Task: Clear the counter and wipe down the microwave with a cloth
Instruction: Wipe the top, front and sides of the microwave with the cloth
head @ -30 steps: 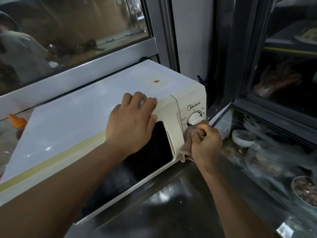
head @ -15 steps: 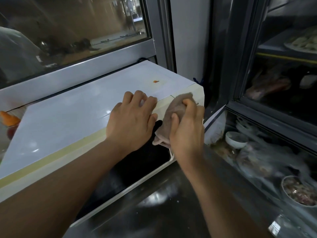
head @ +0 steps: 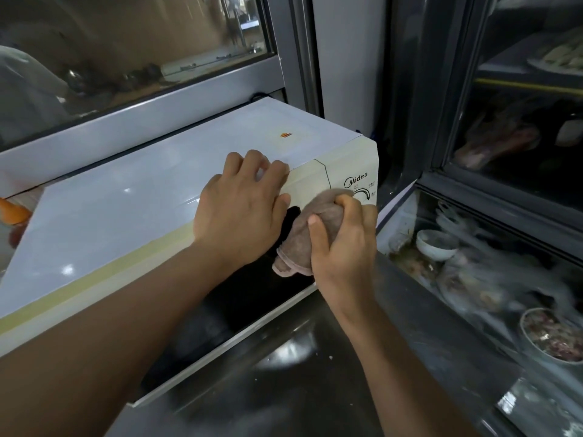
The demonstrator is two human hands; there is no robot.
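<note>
Left hand (head: pixel 243 209) laid on the front top edge of the microwave (head: pixel 132 197), fingers a little curled over the lid near the control panel (head: pixel 353 175), holding nothing; judged a bracing hold, so the oven does not slide back on the desk (head: pixel 284 373) under the rubbing. Right hand (head: pixel 342 244) clamped round a bunched brown cloth (head: pixel 310 228), thumb across the wad and fingers curled over its top, pressing it against the upper right corner of the dark door, just at the seam with the panel. Bunched, probably, to give a firm pad for scrubbing instead of a loose sheet. One hemmed corner of cloth hanging free below the fist.

Microwave standing along the rear edge of the desk, under the window frame, its right end near the glass-fronted cabinet (head: pixel 504 184) with bowls inside. Dial mostly covered by cloth and knuckles; brand lettering clear above it.

Against half a second ago: cloth lower and more to the right, off the top front corner of the panel and down onto the face beside the dial. Against a second ago: then low on the panel under the dial, now higher and more toward the door. Judged an up-and-down scrub over the panel face. Left hand unmoved throughout. Wiping well under way; desk in front showing only a few crumbs.
</note>
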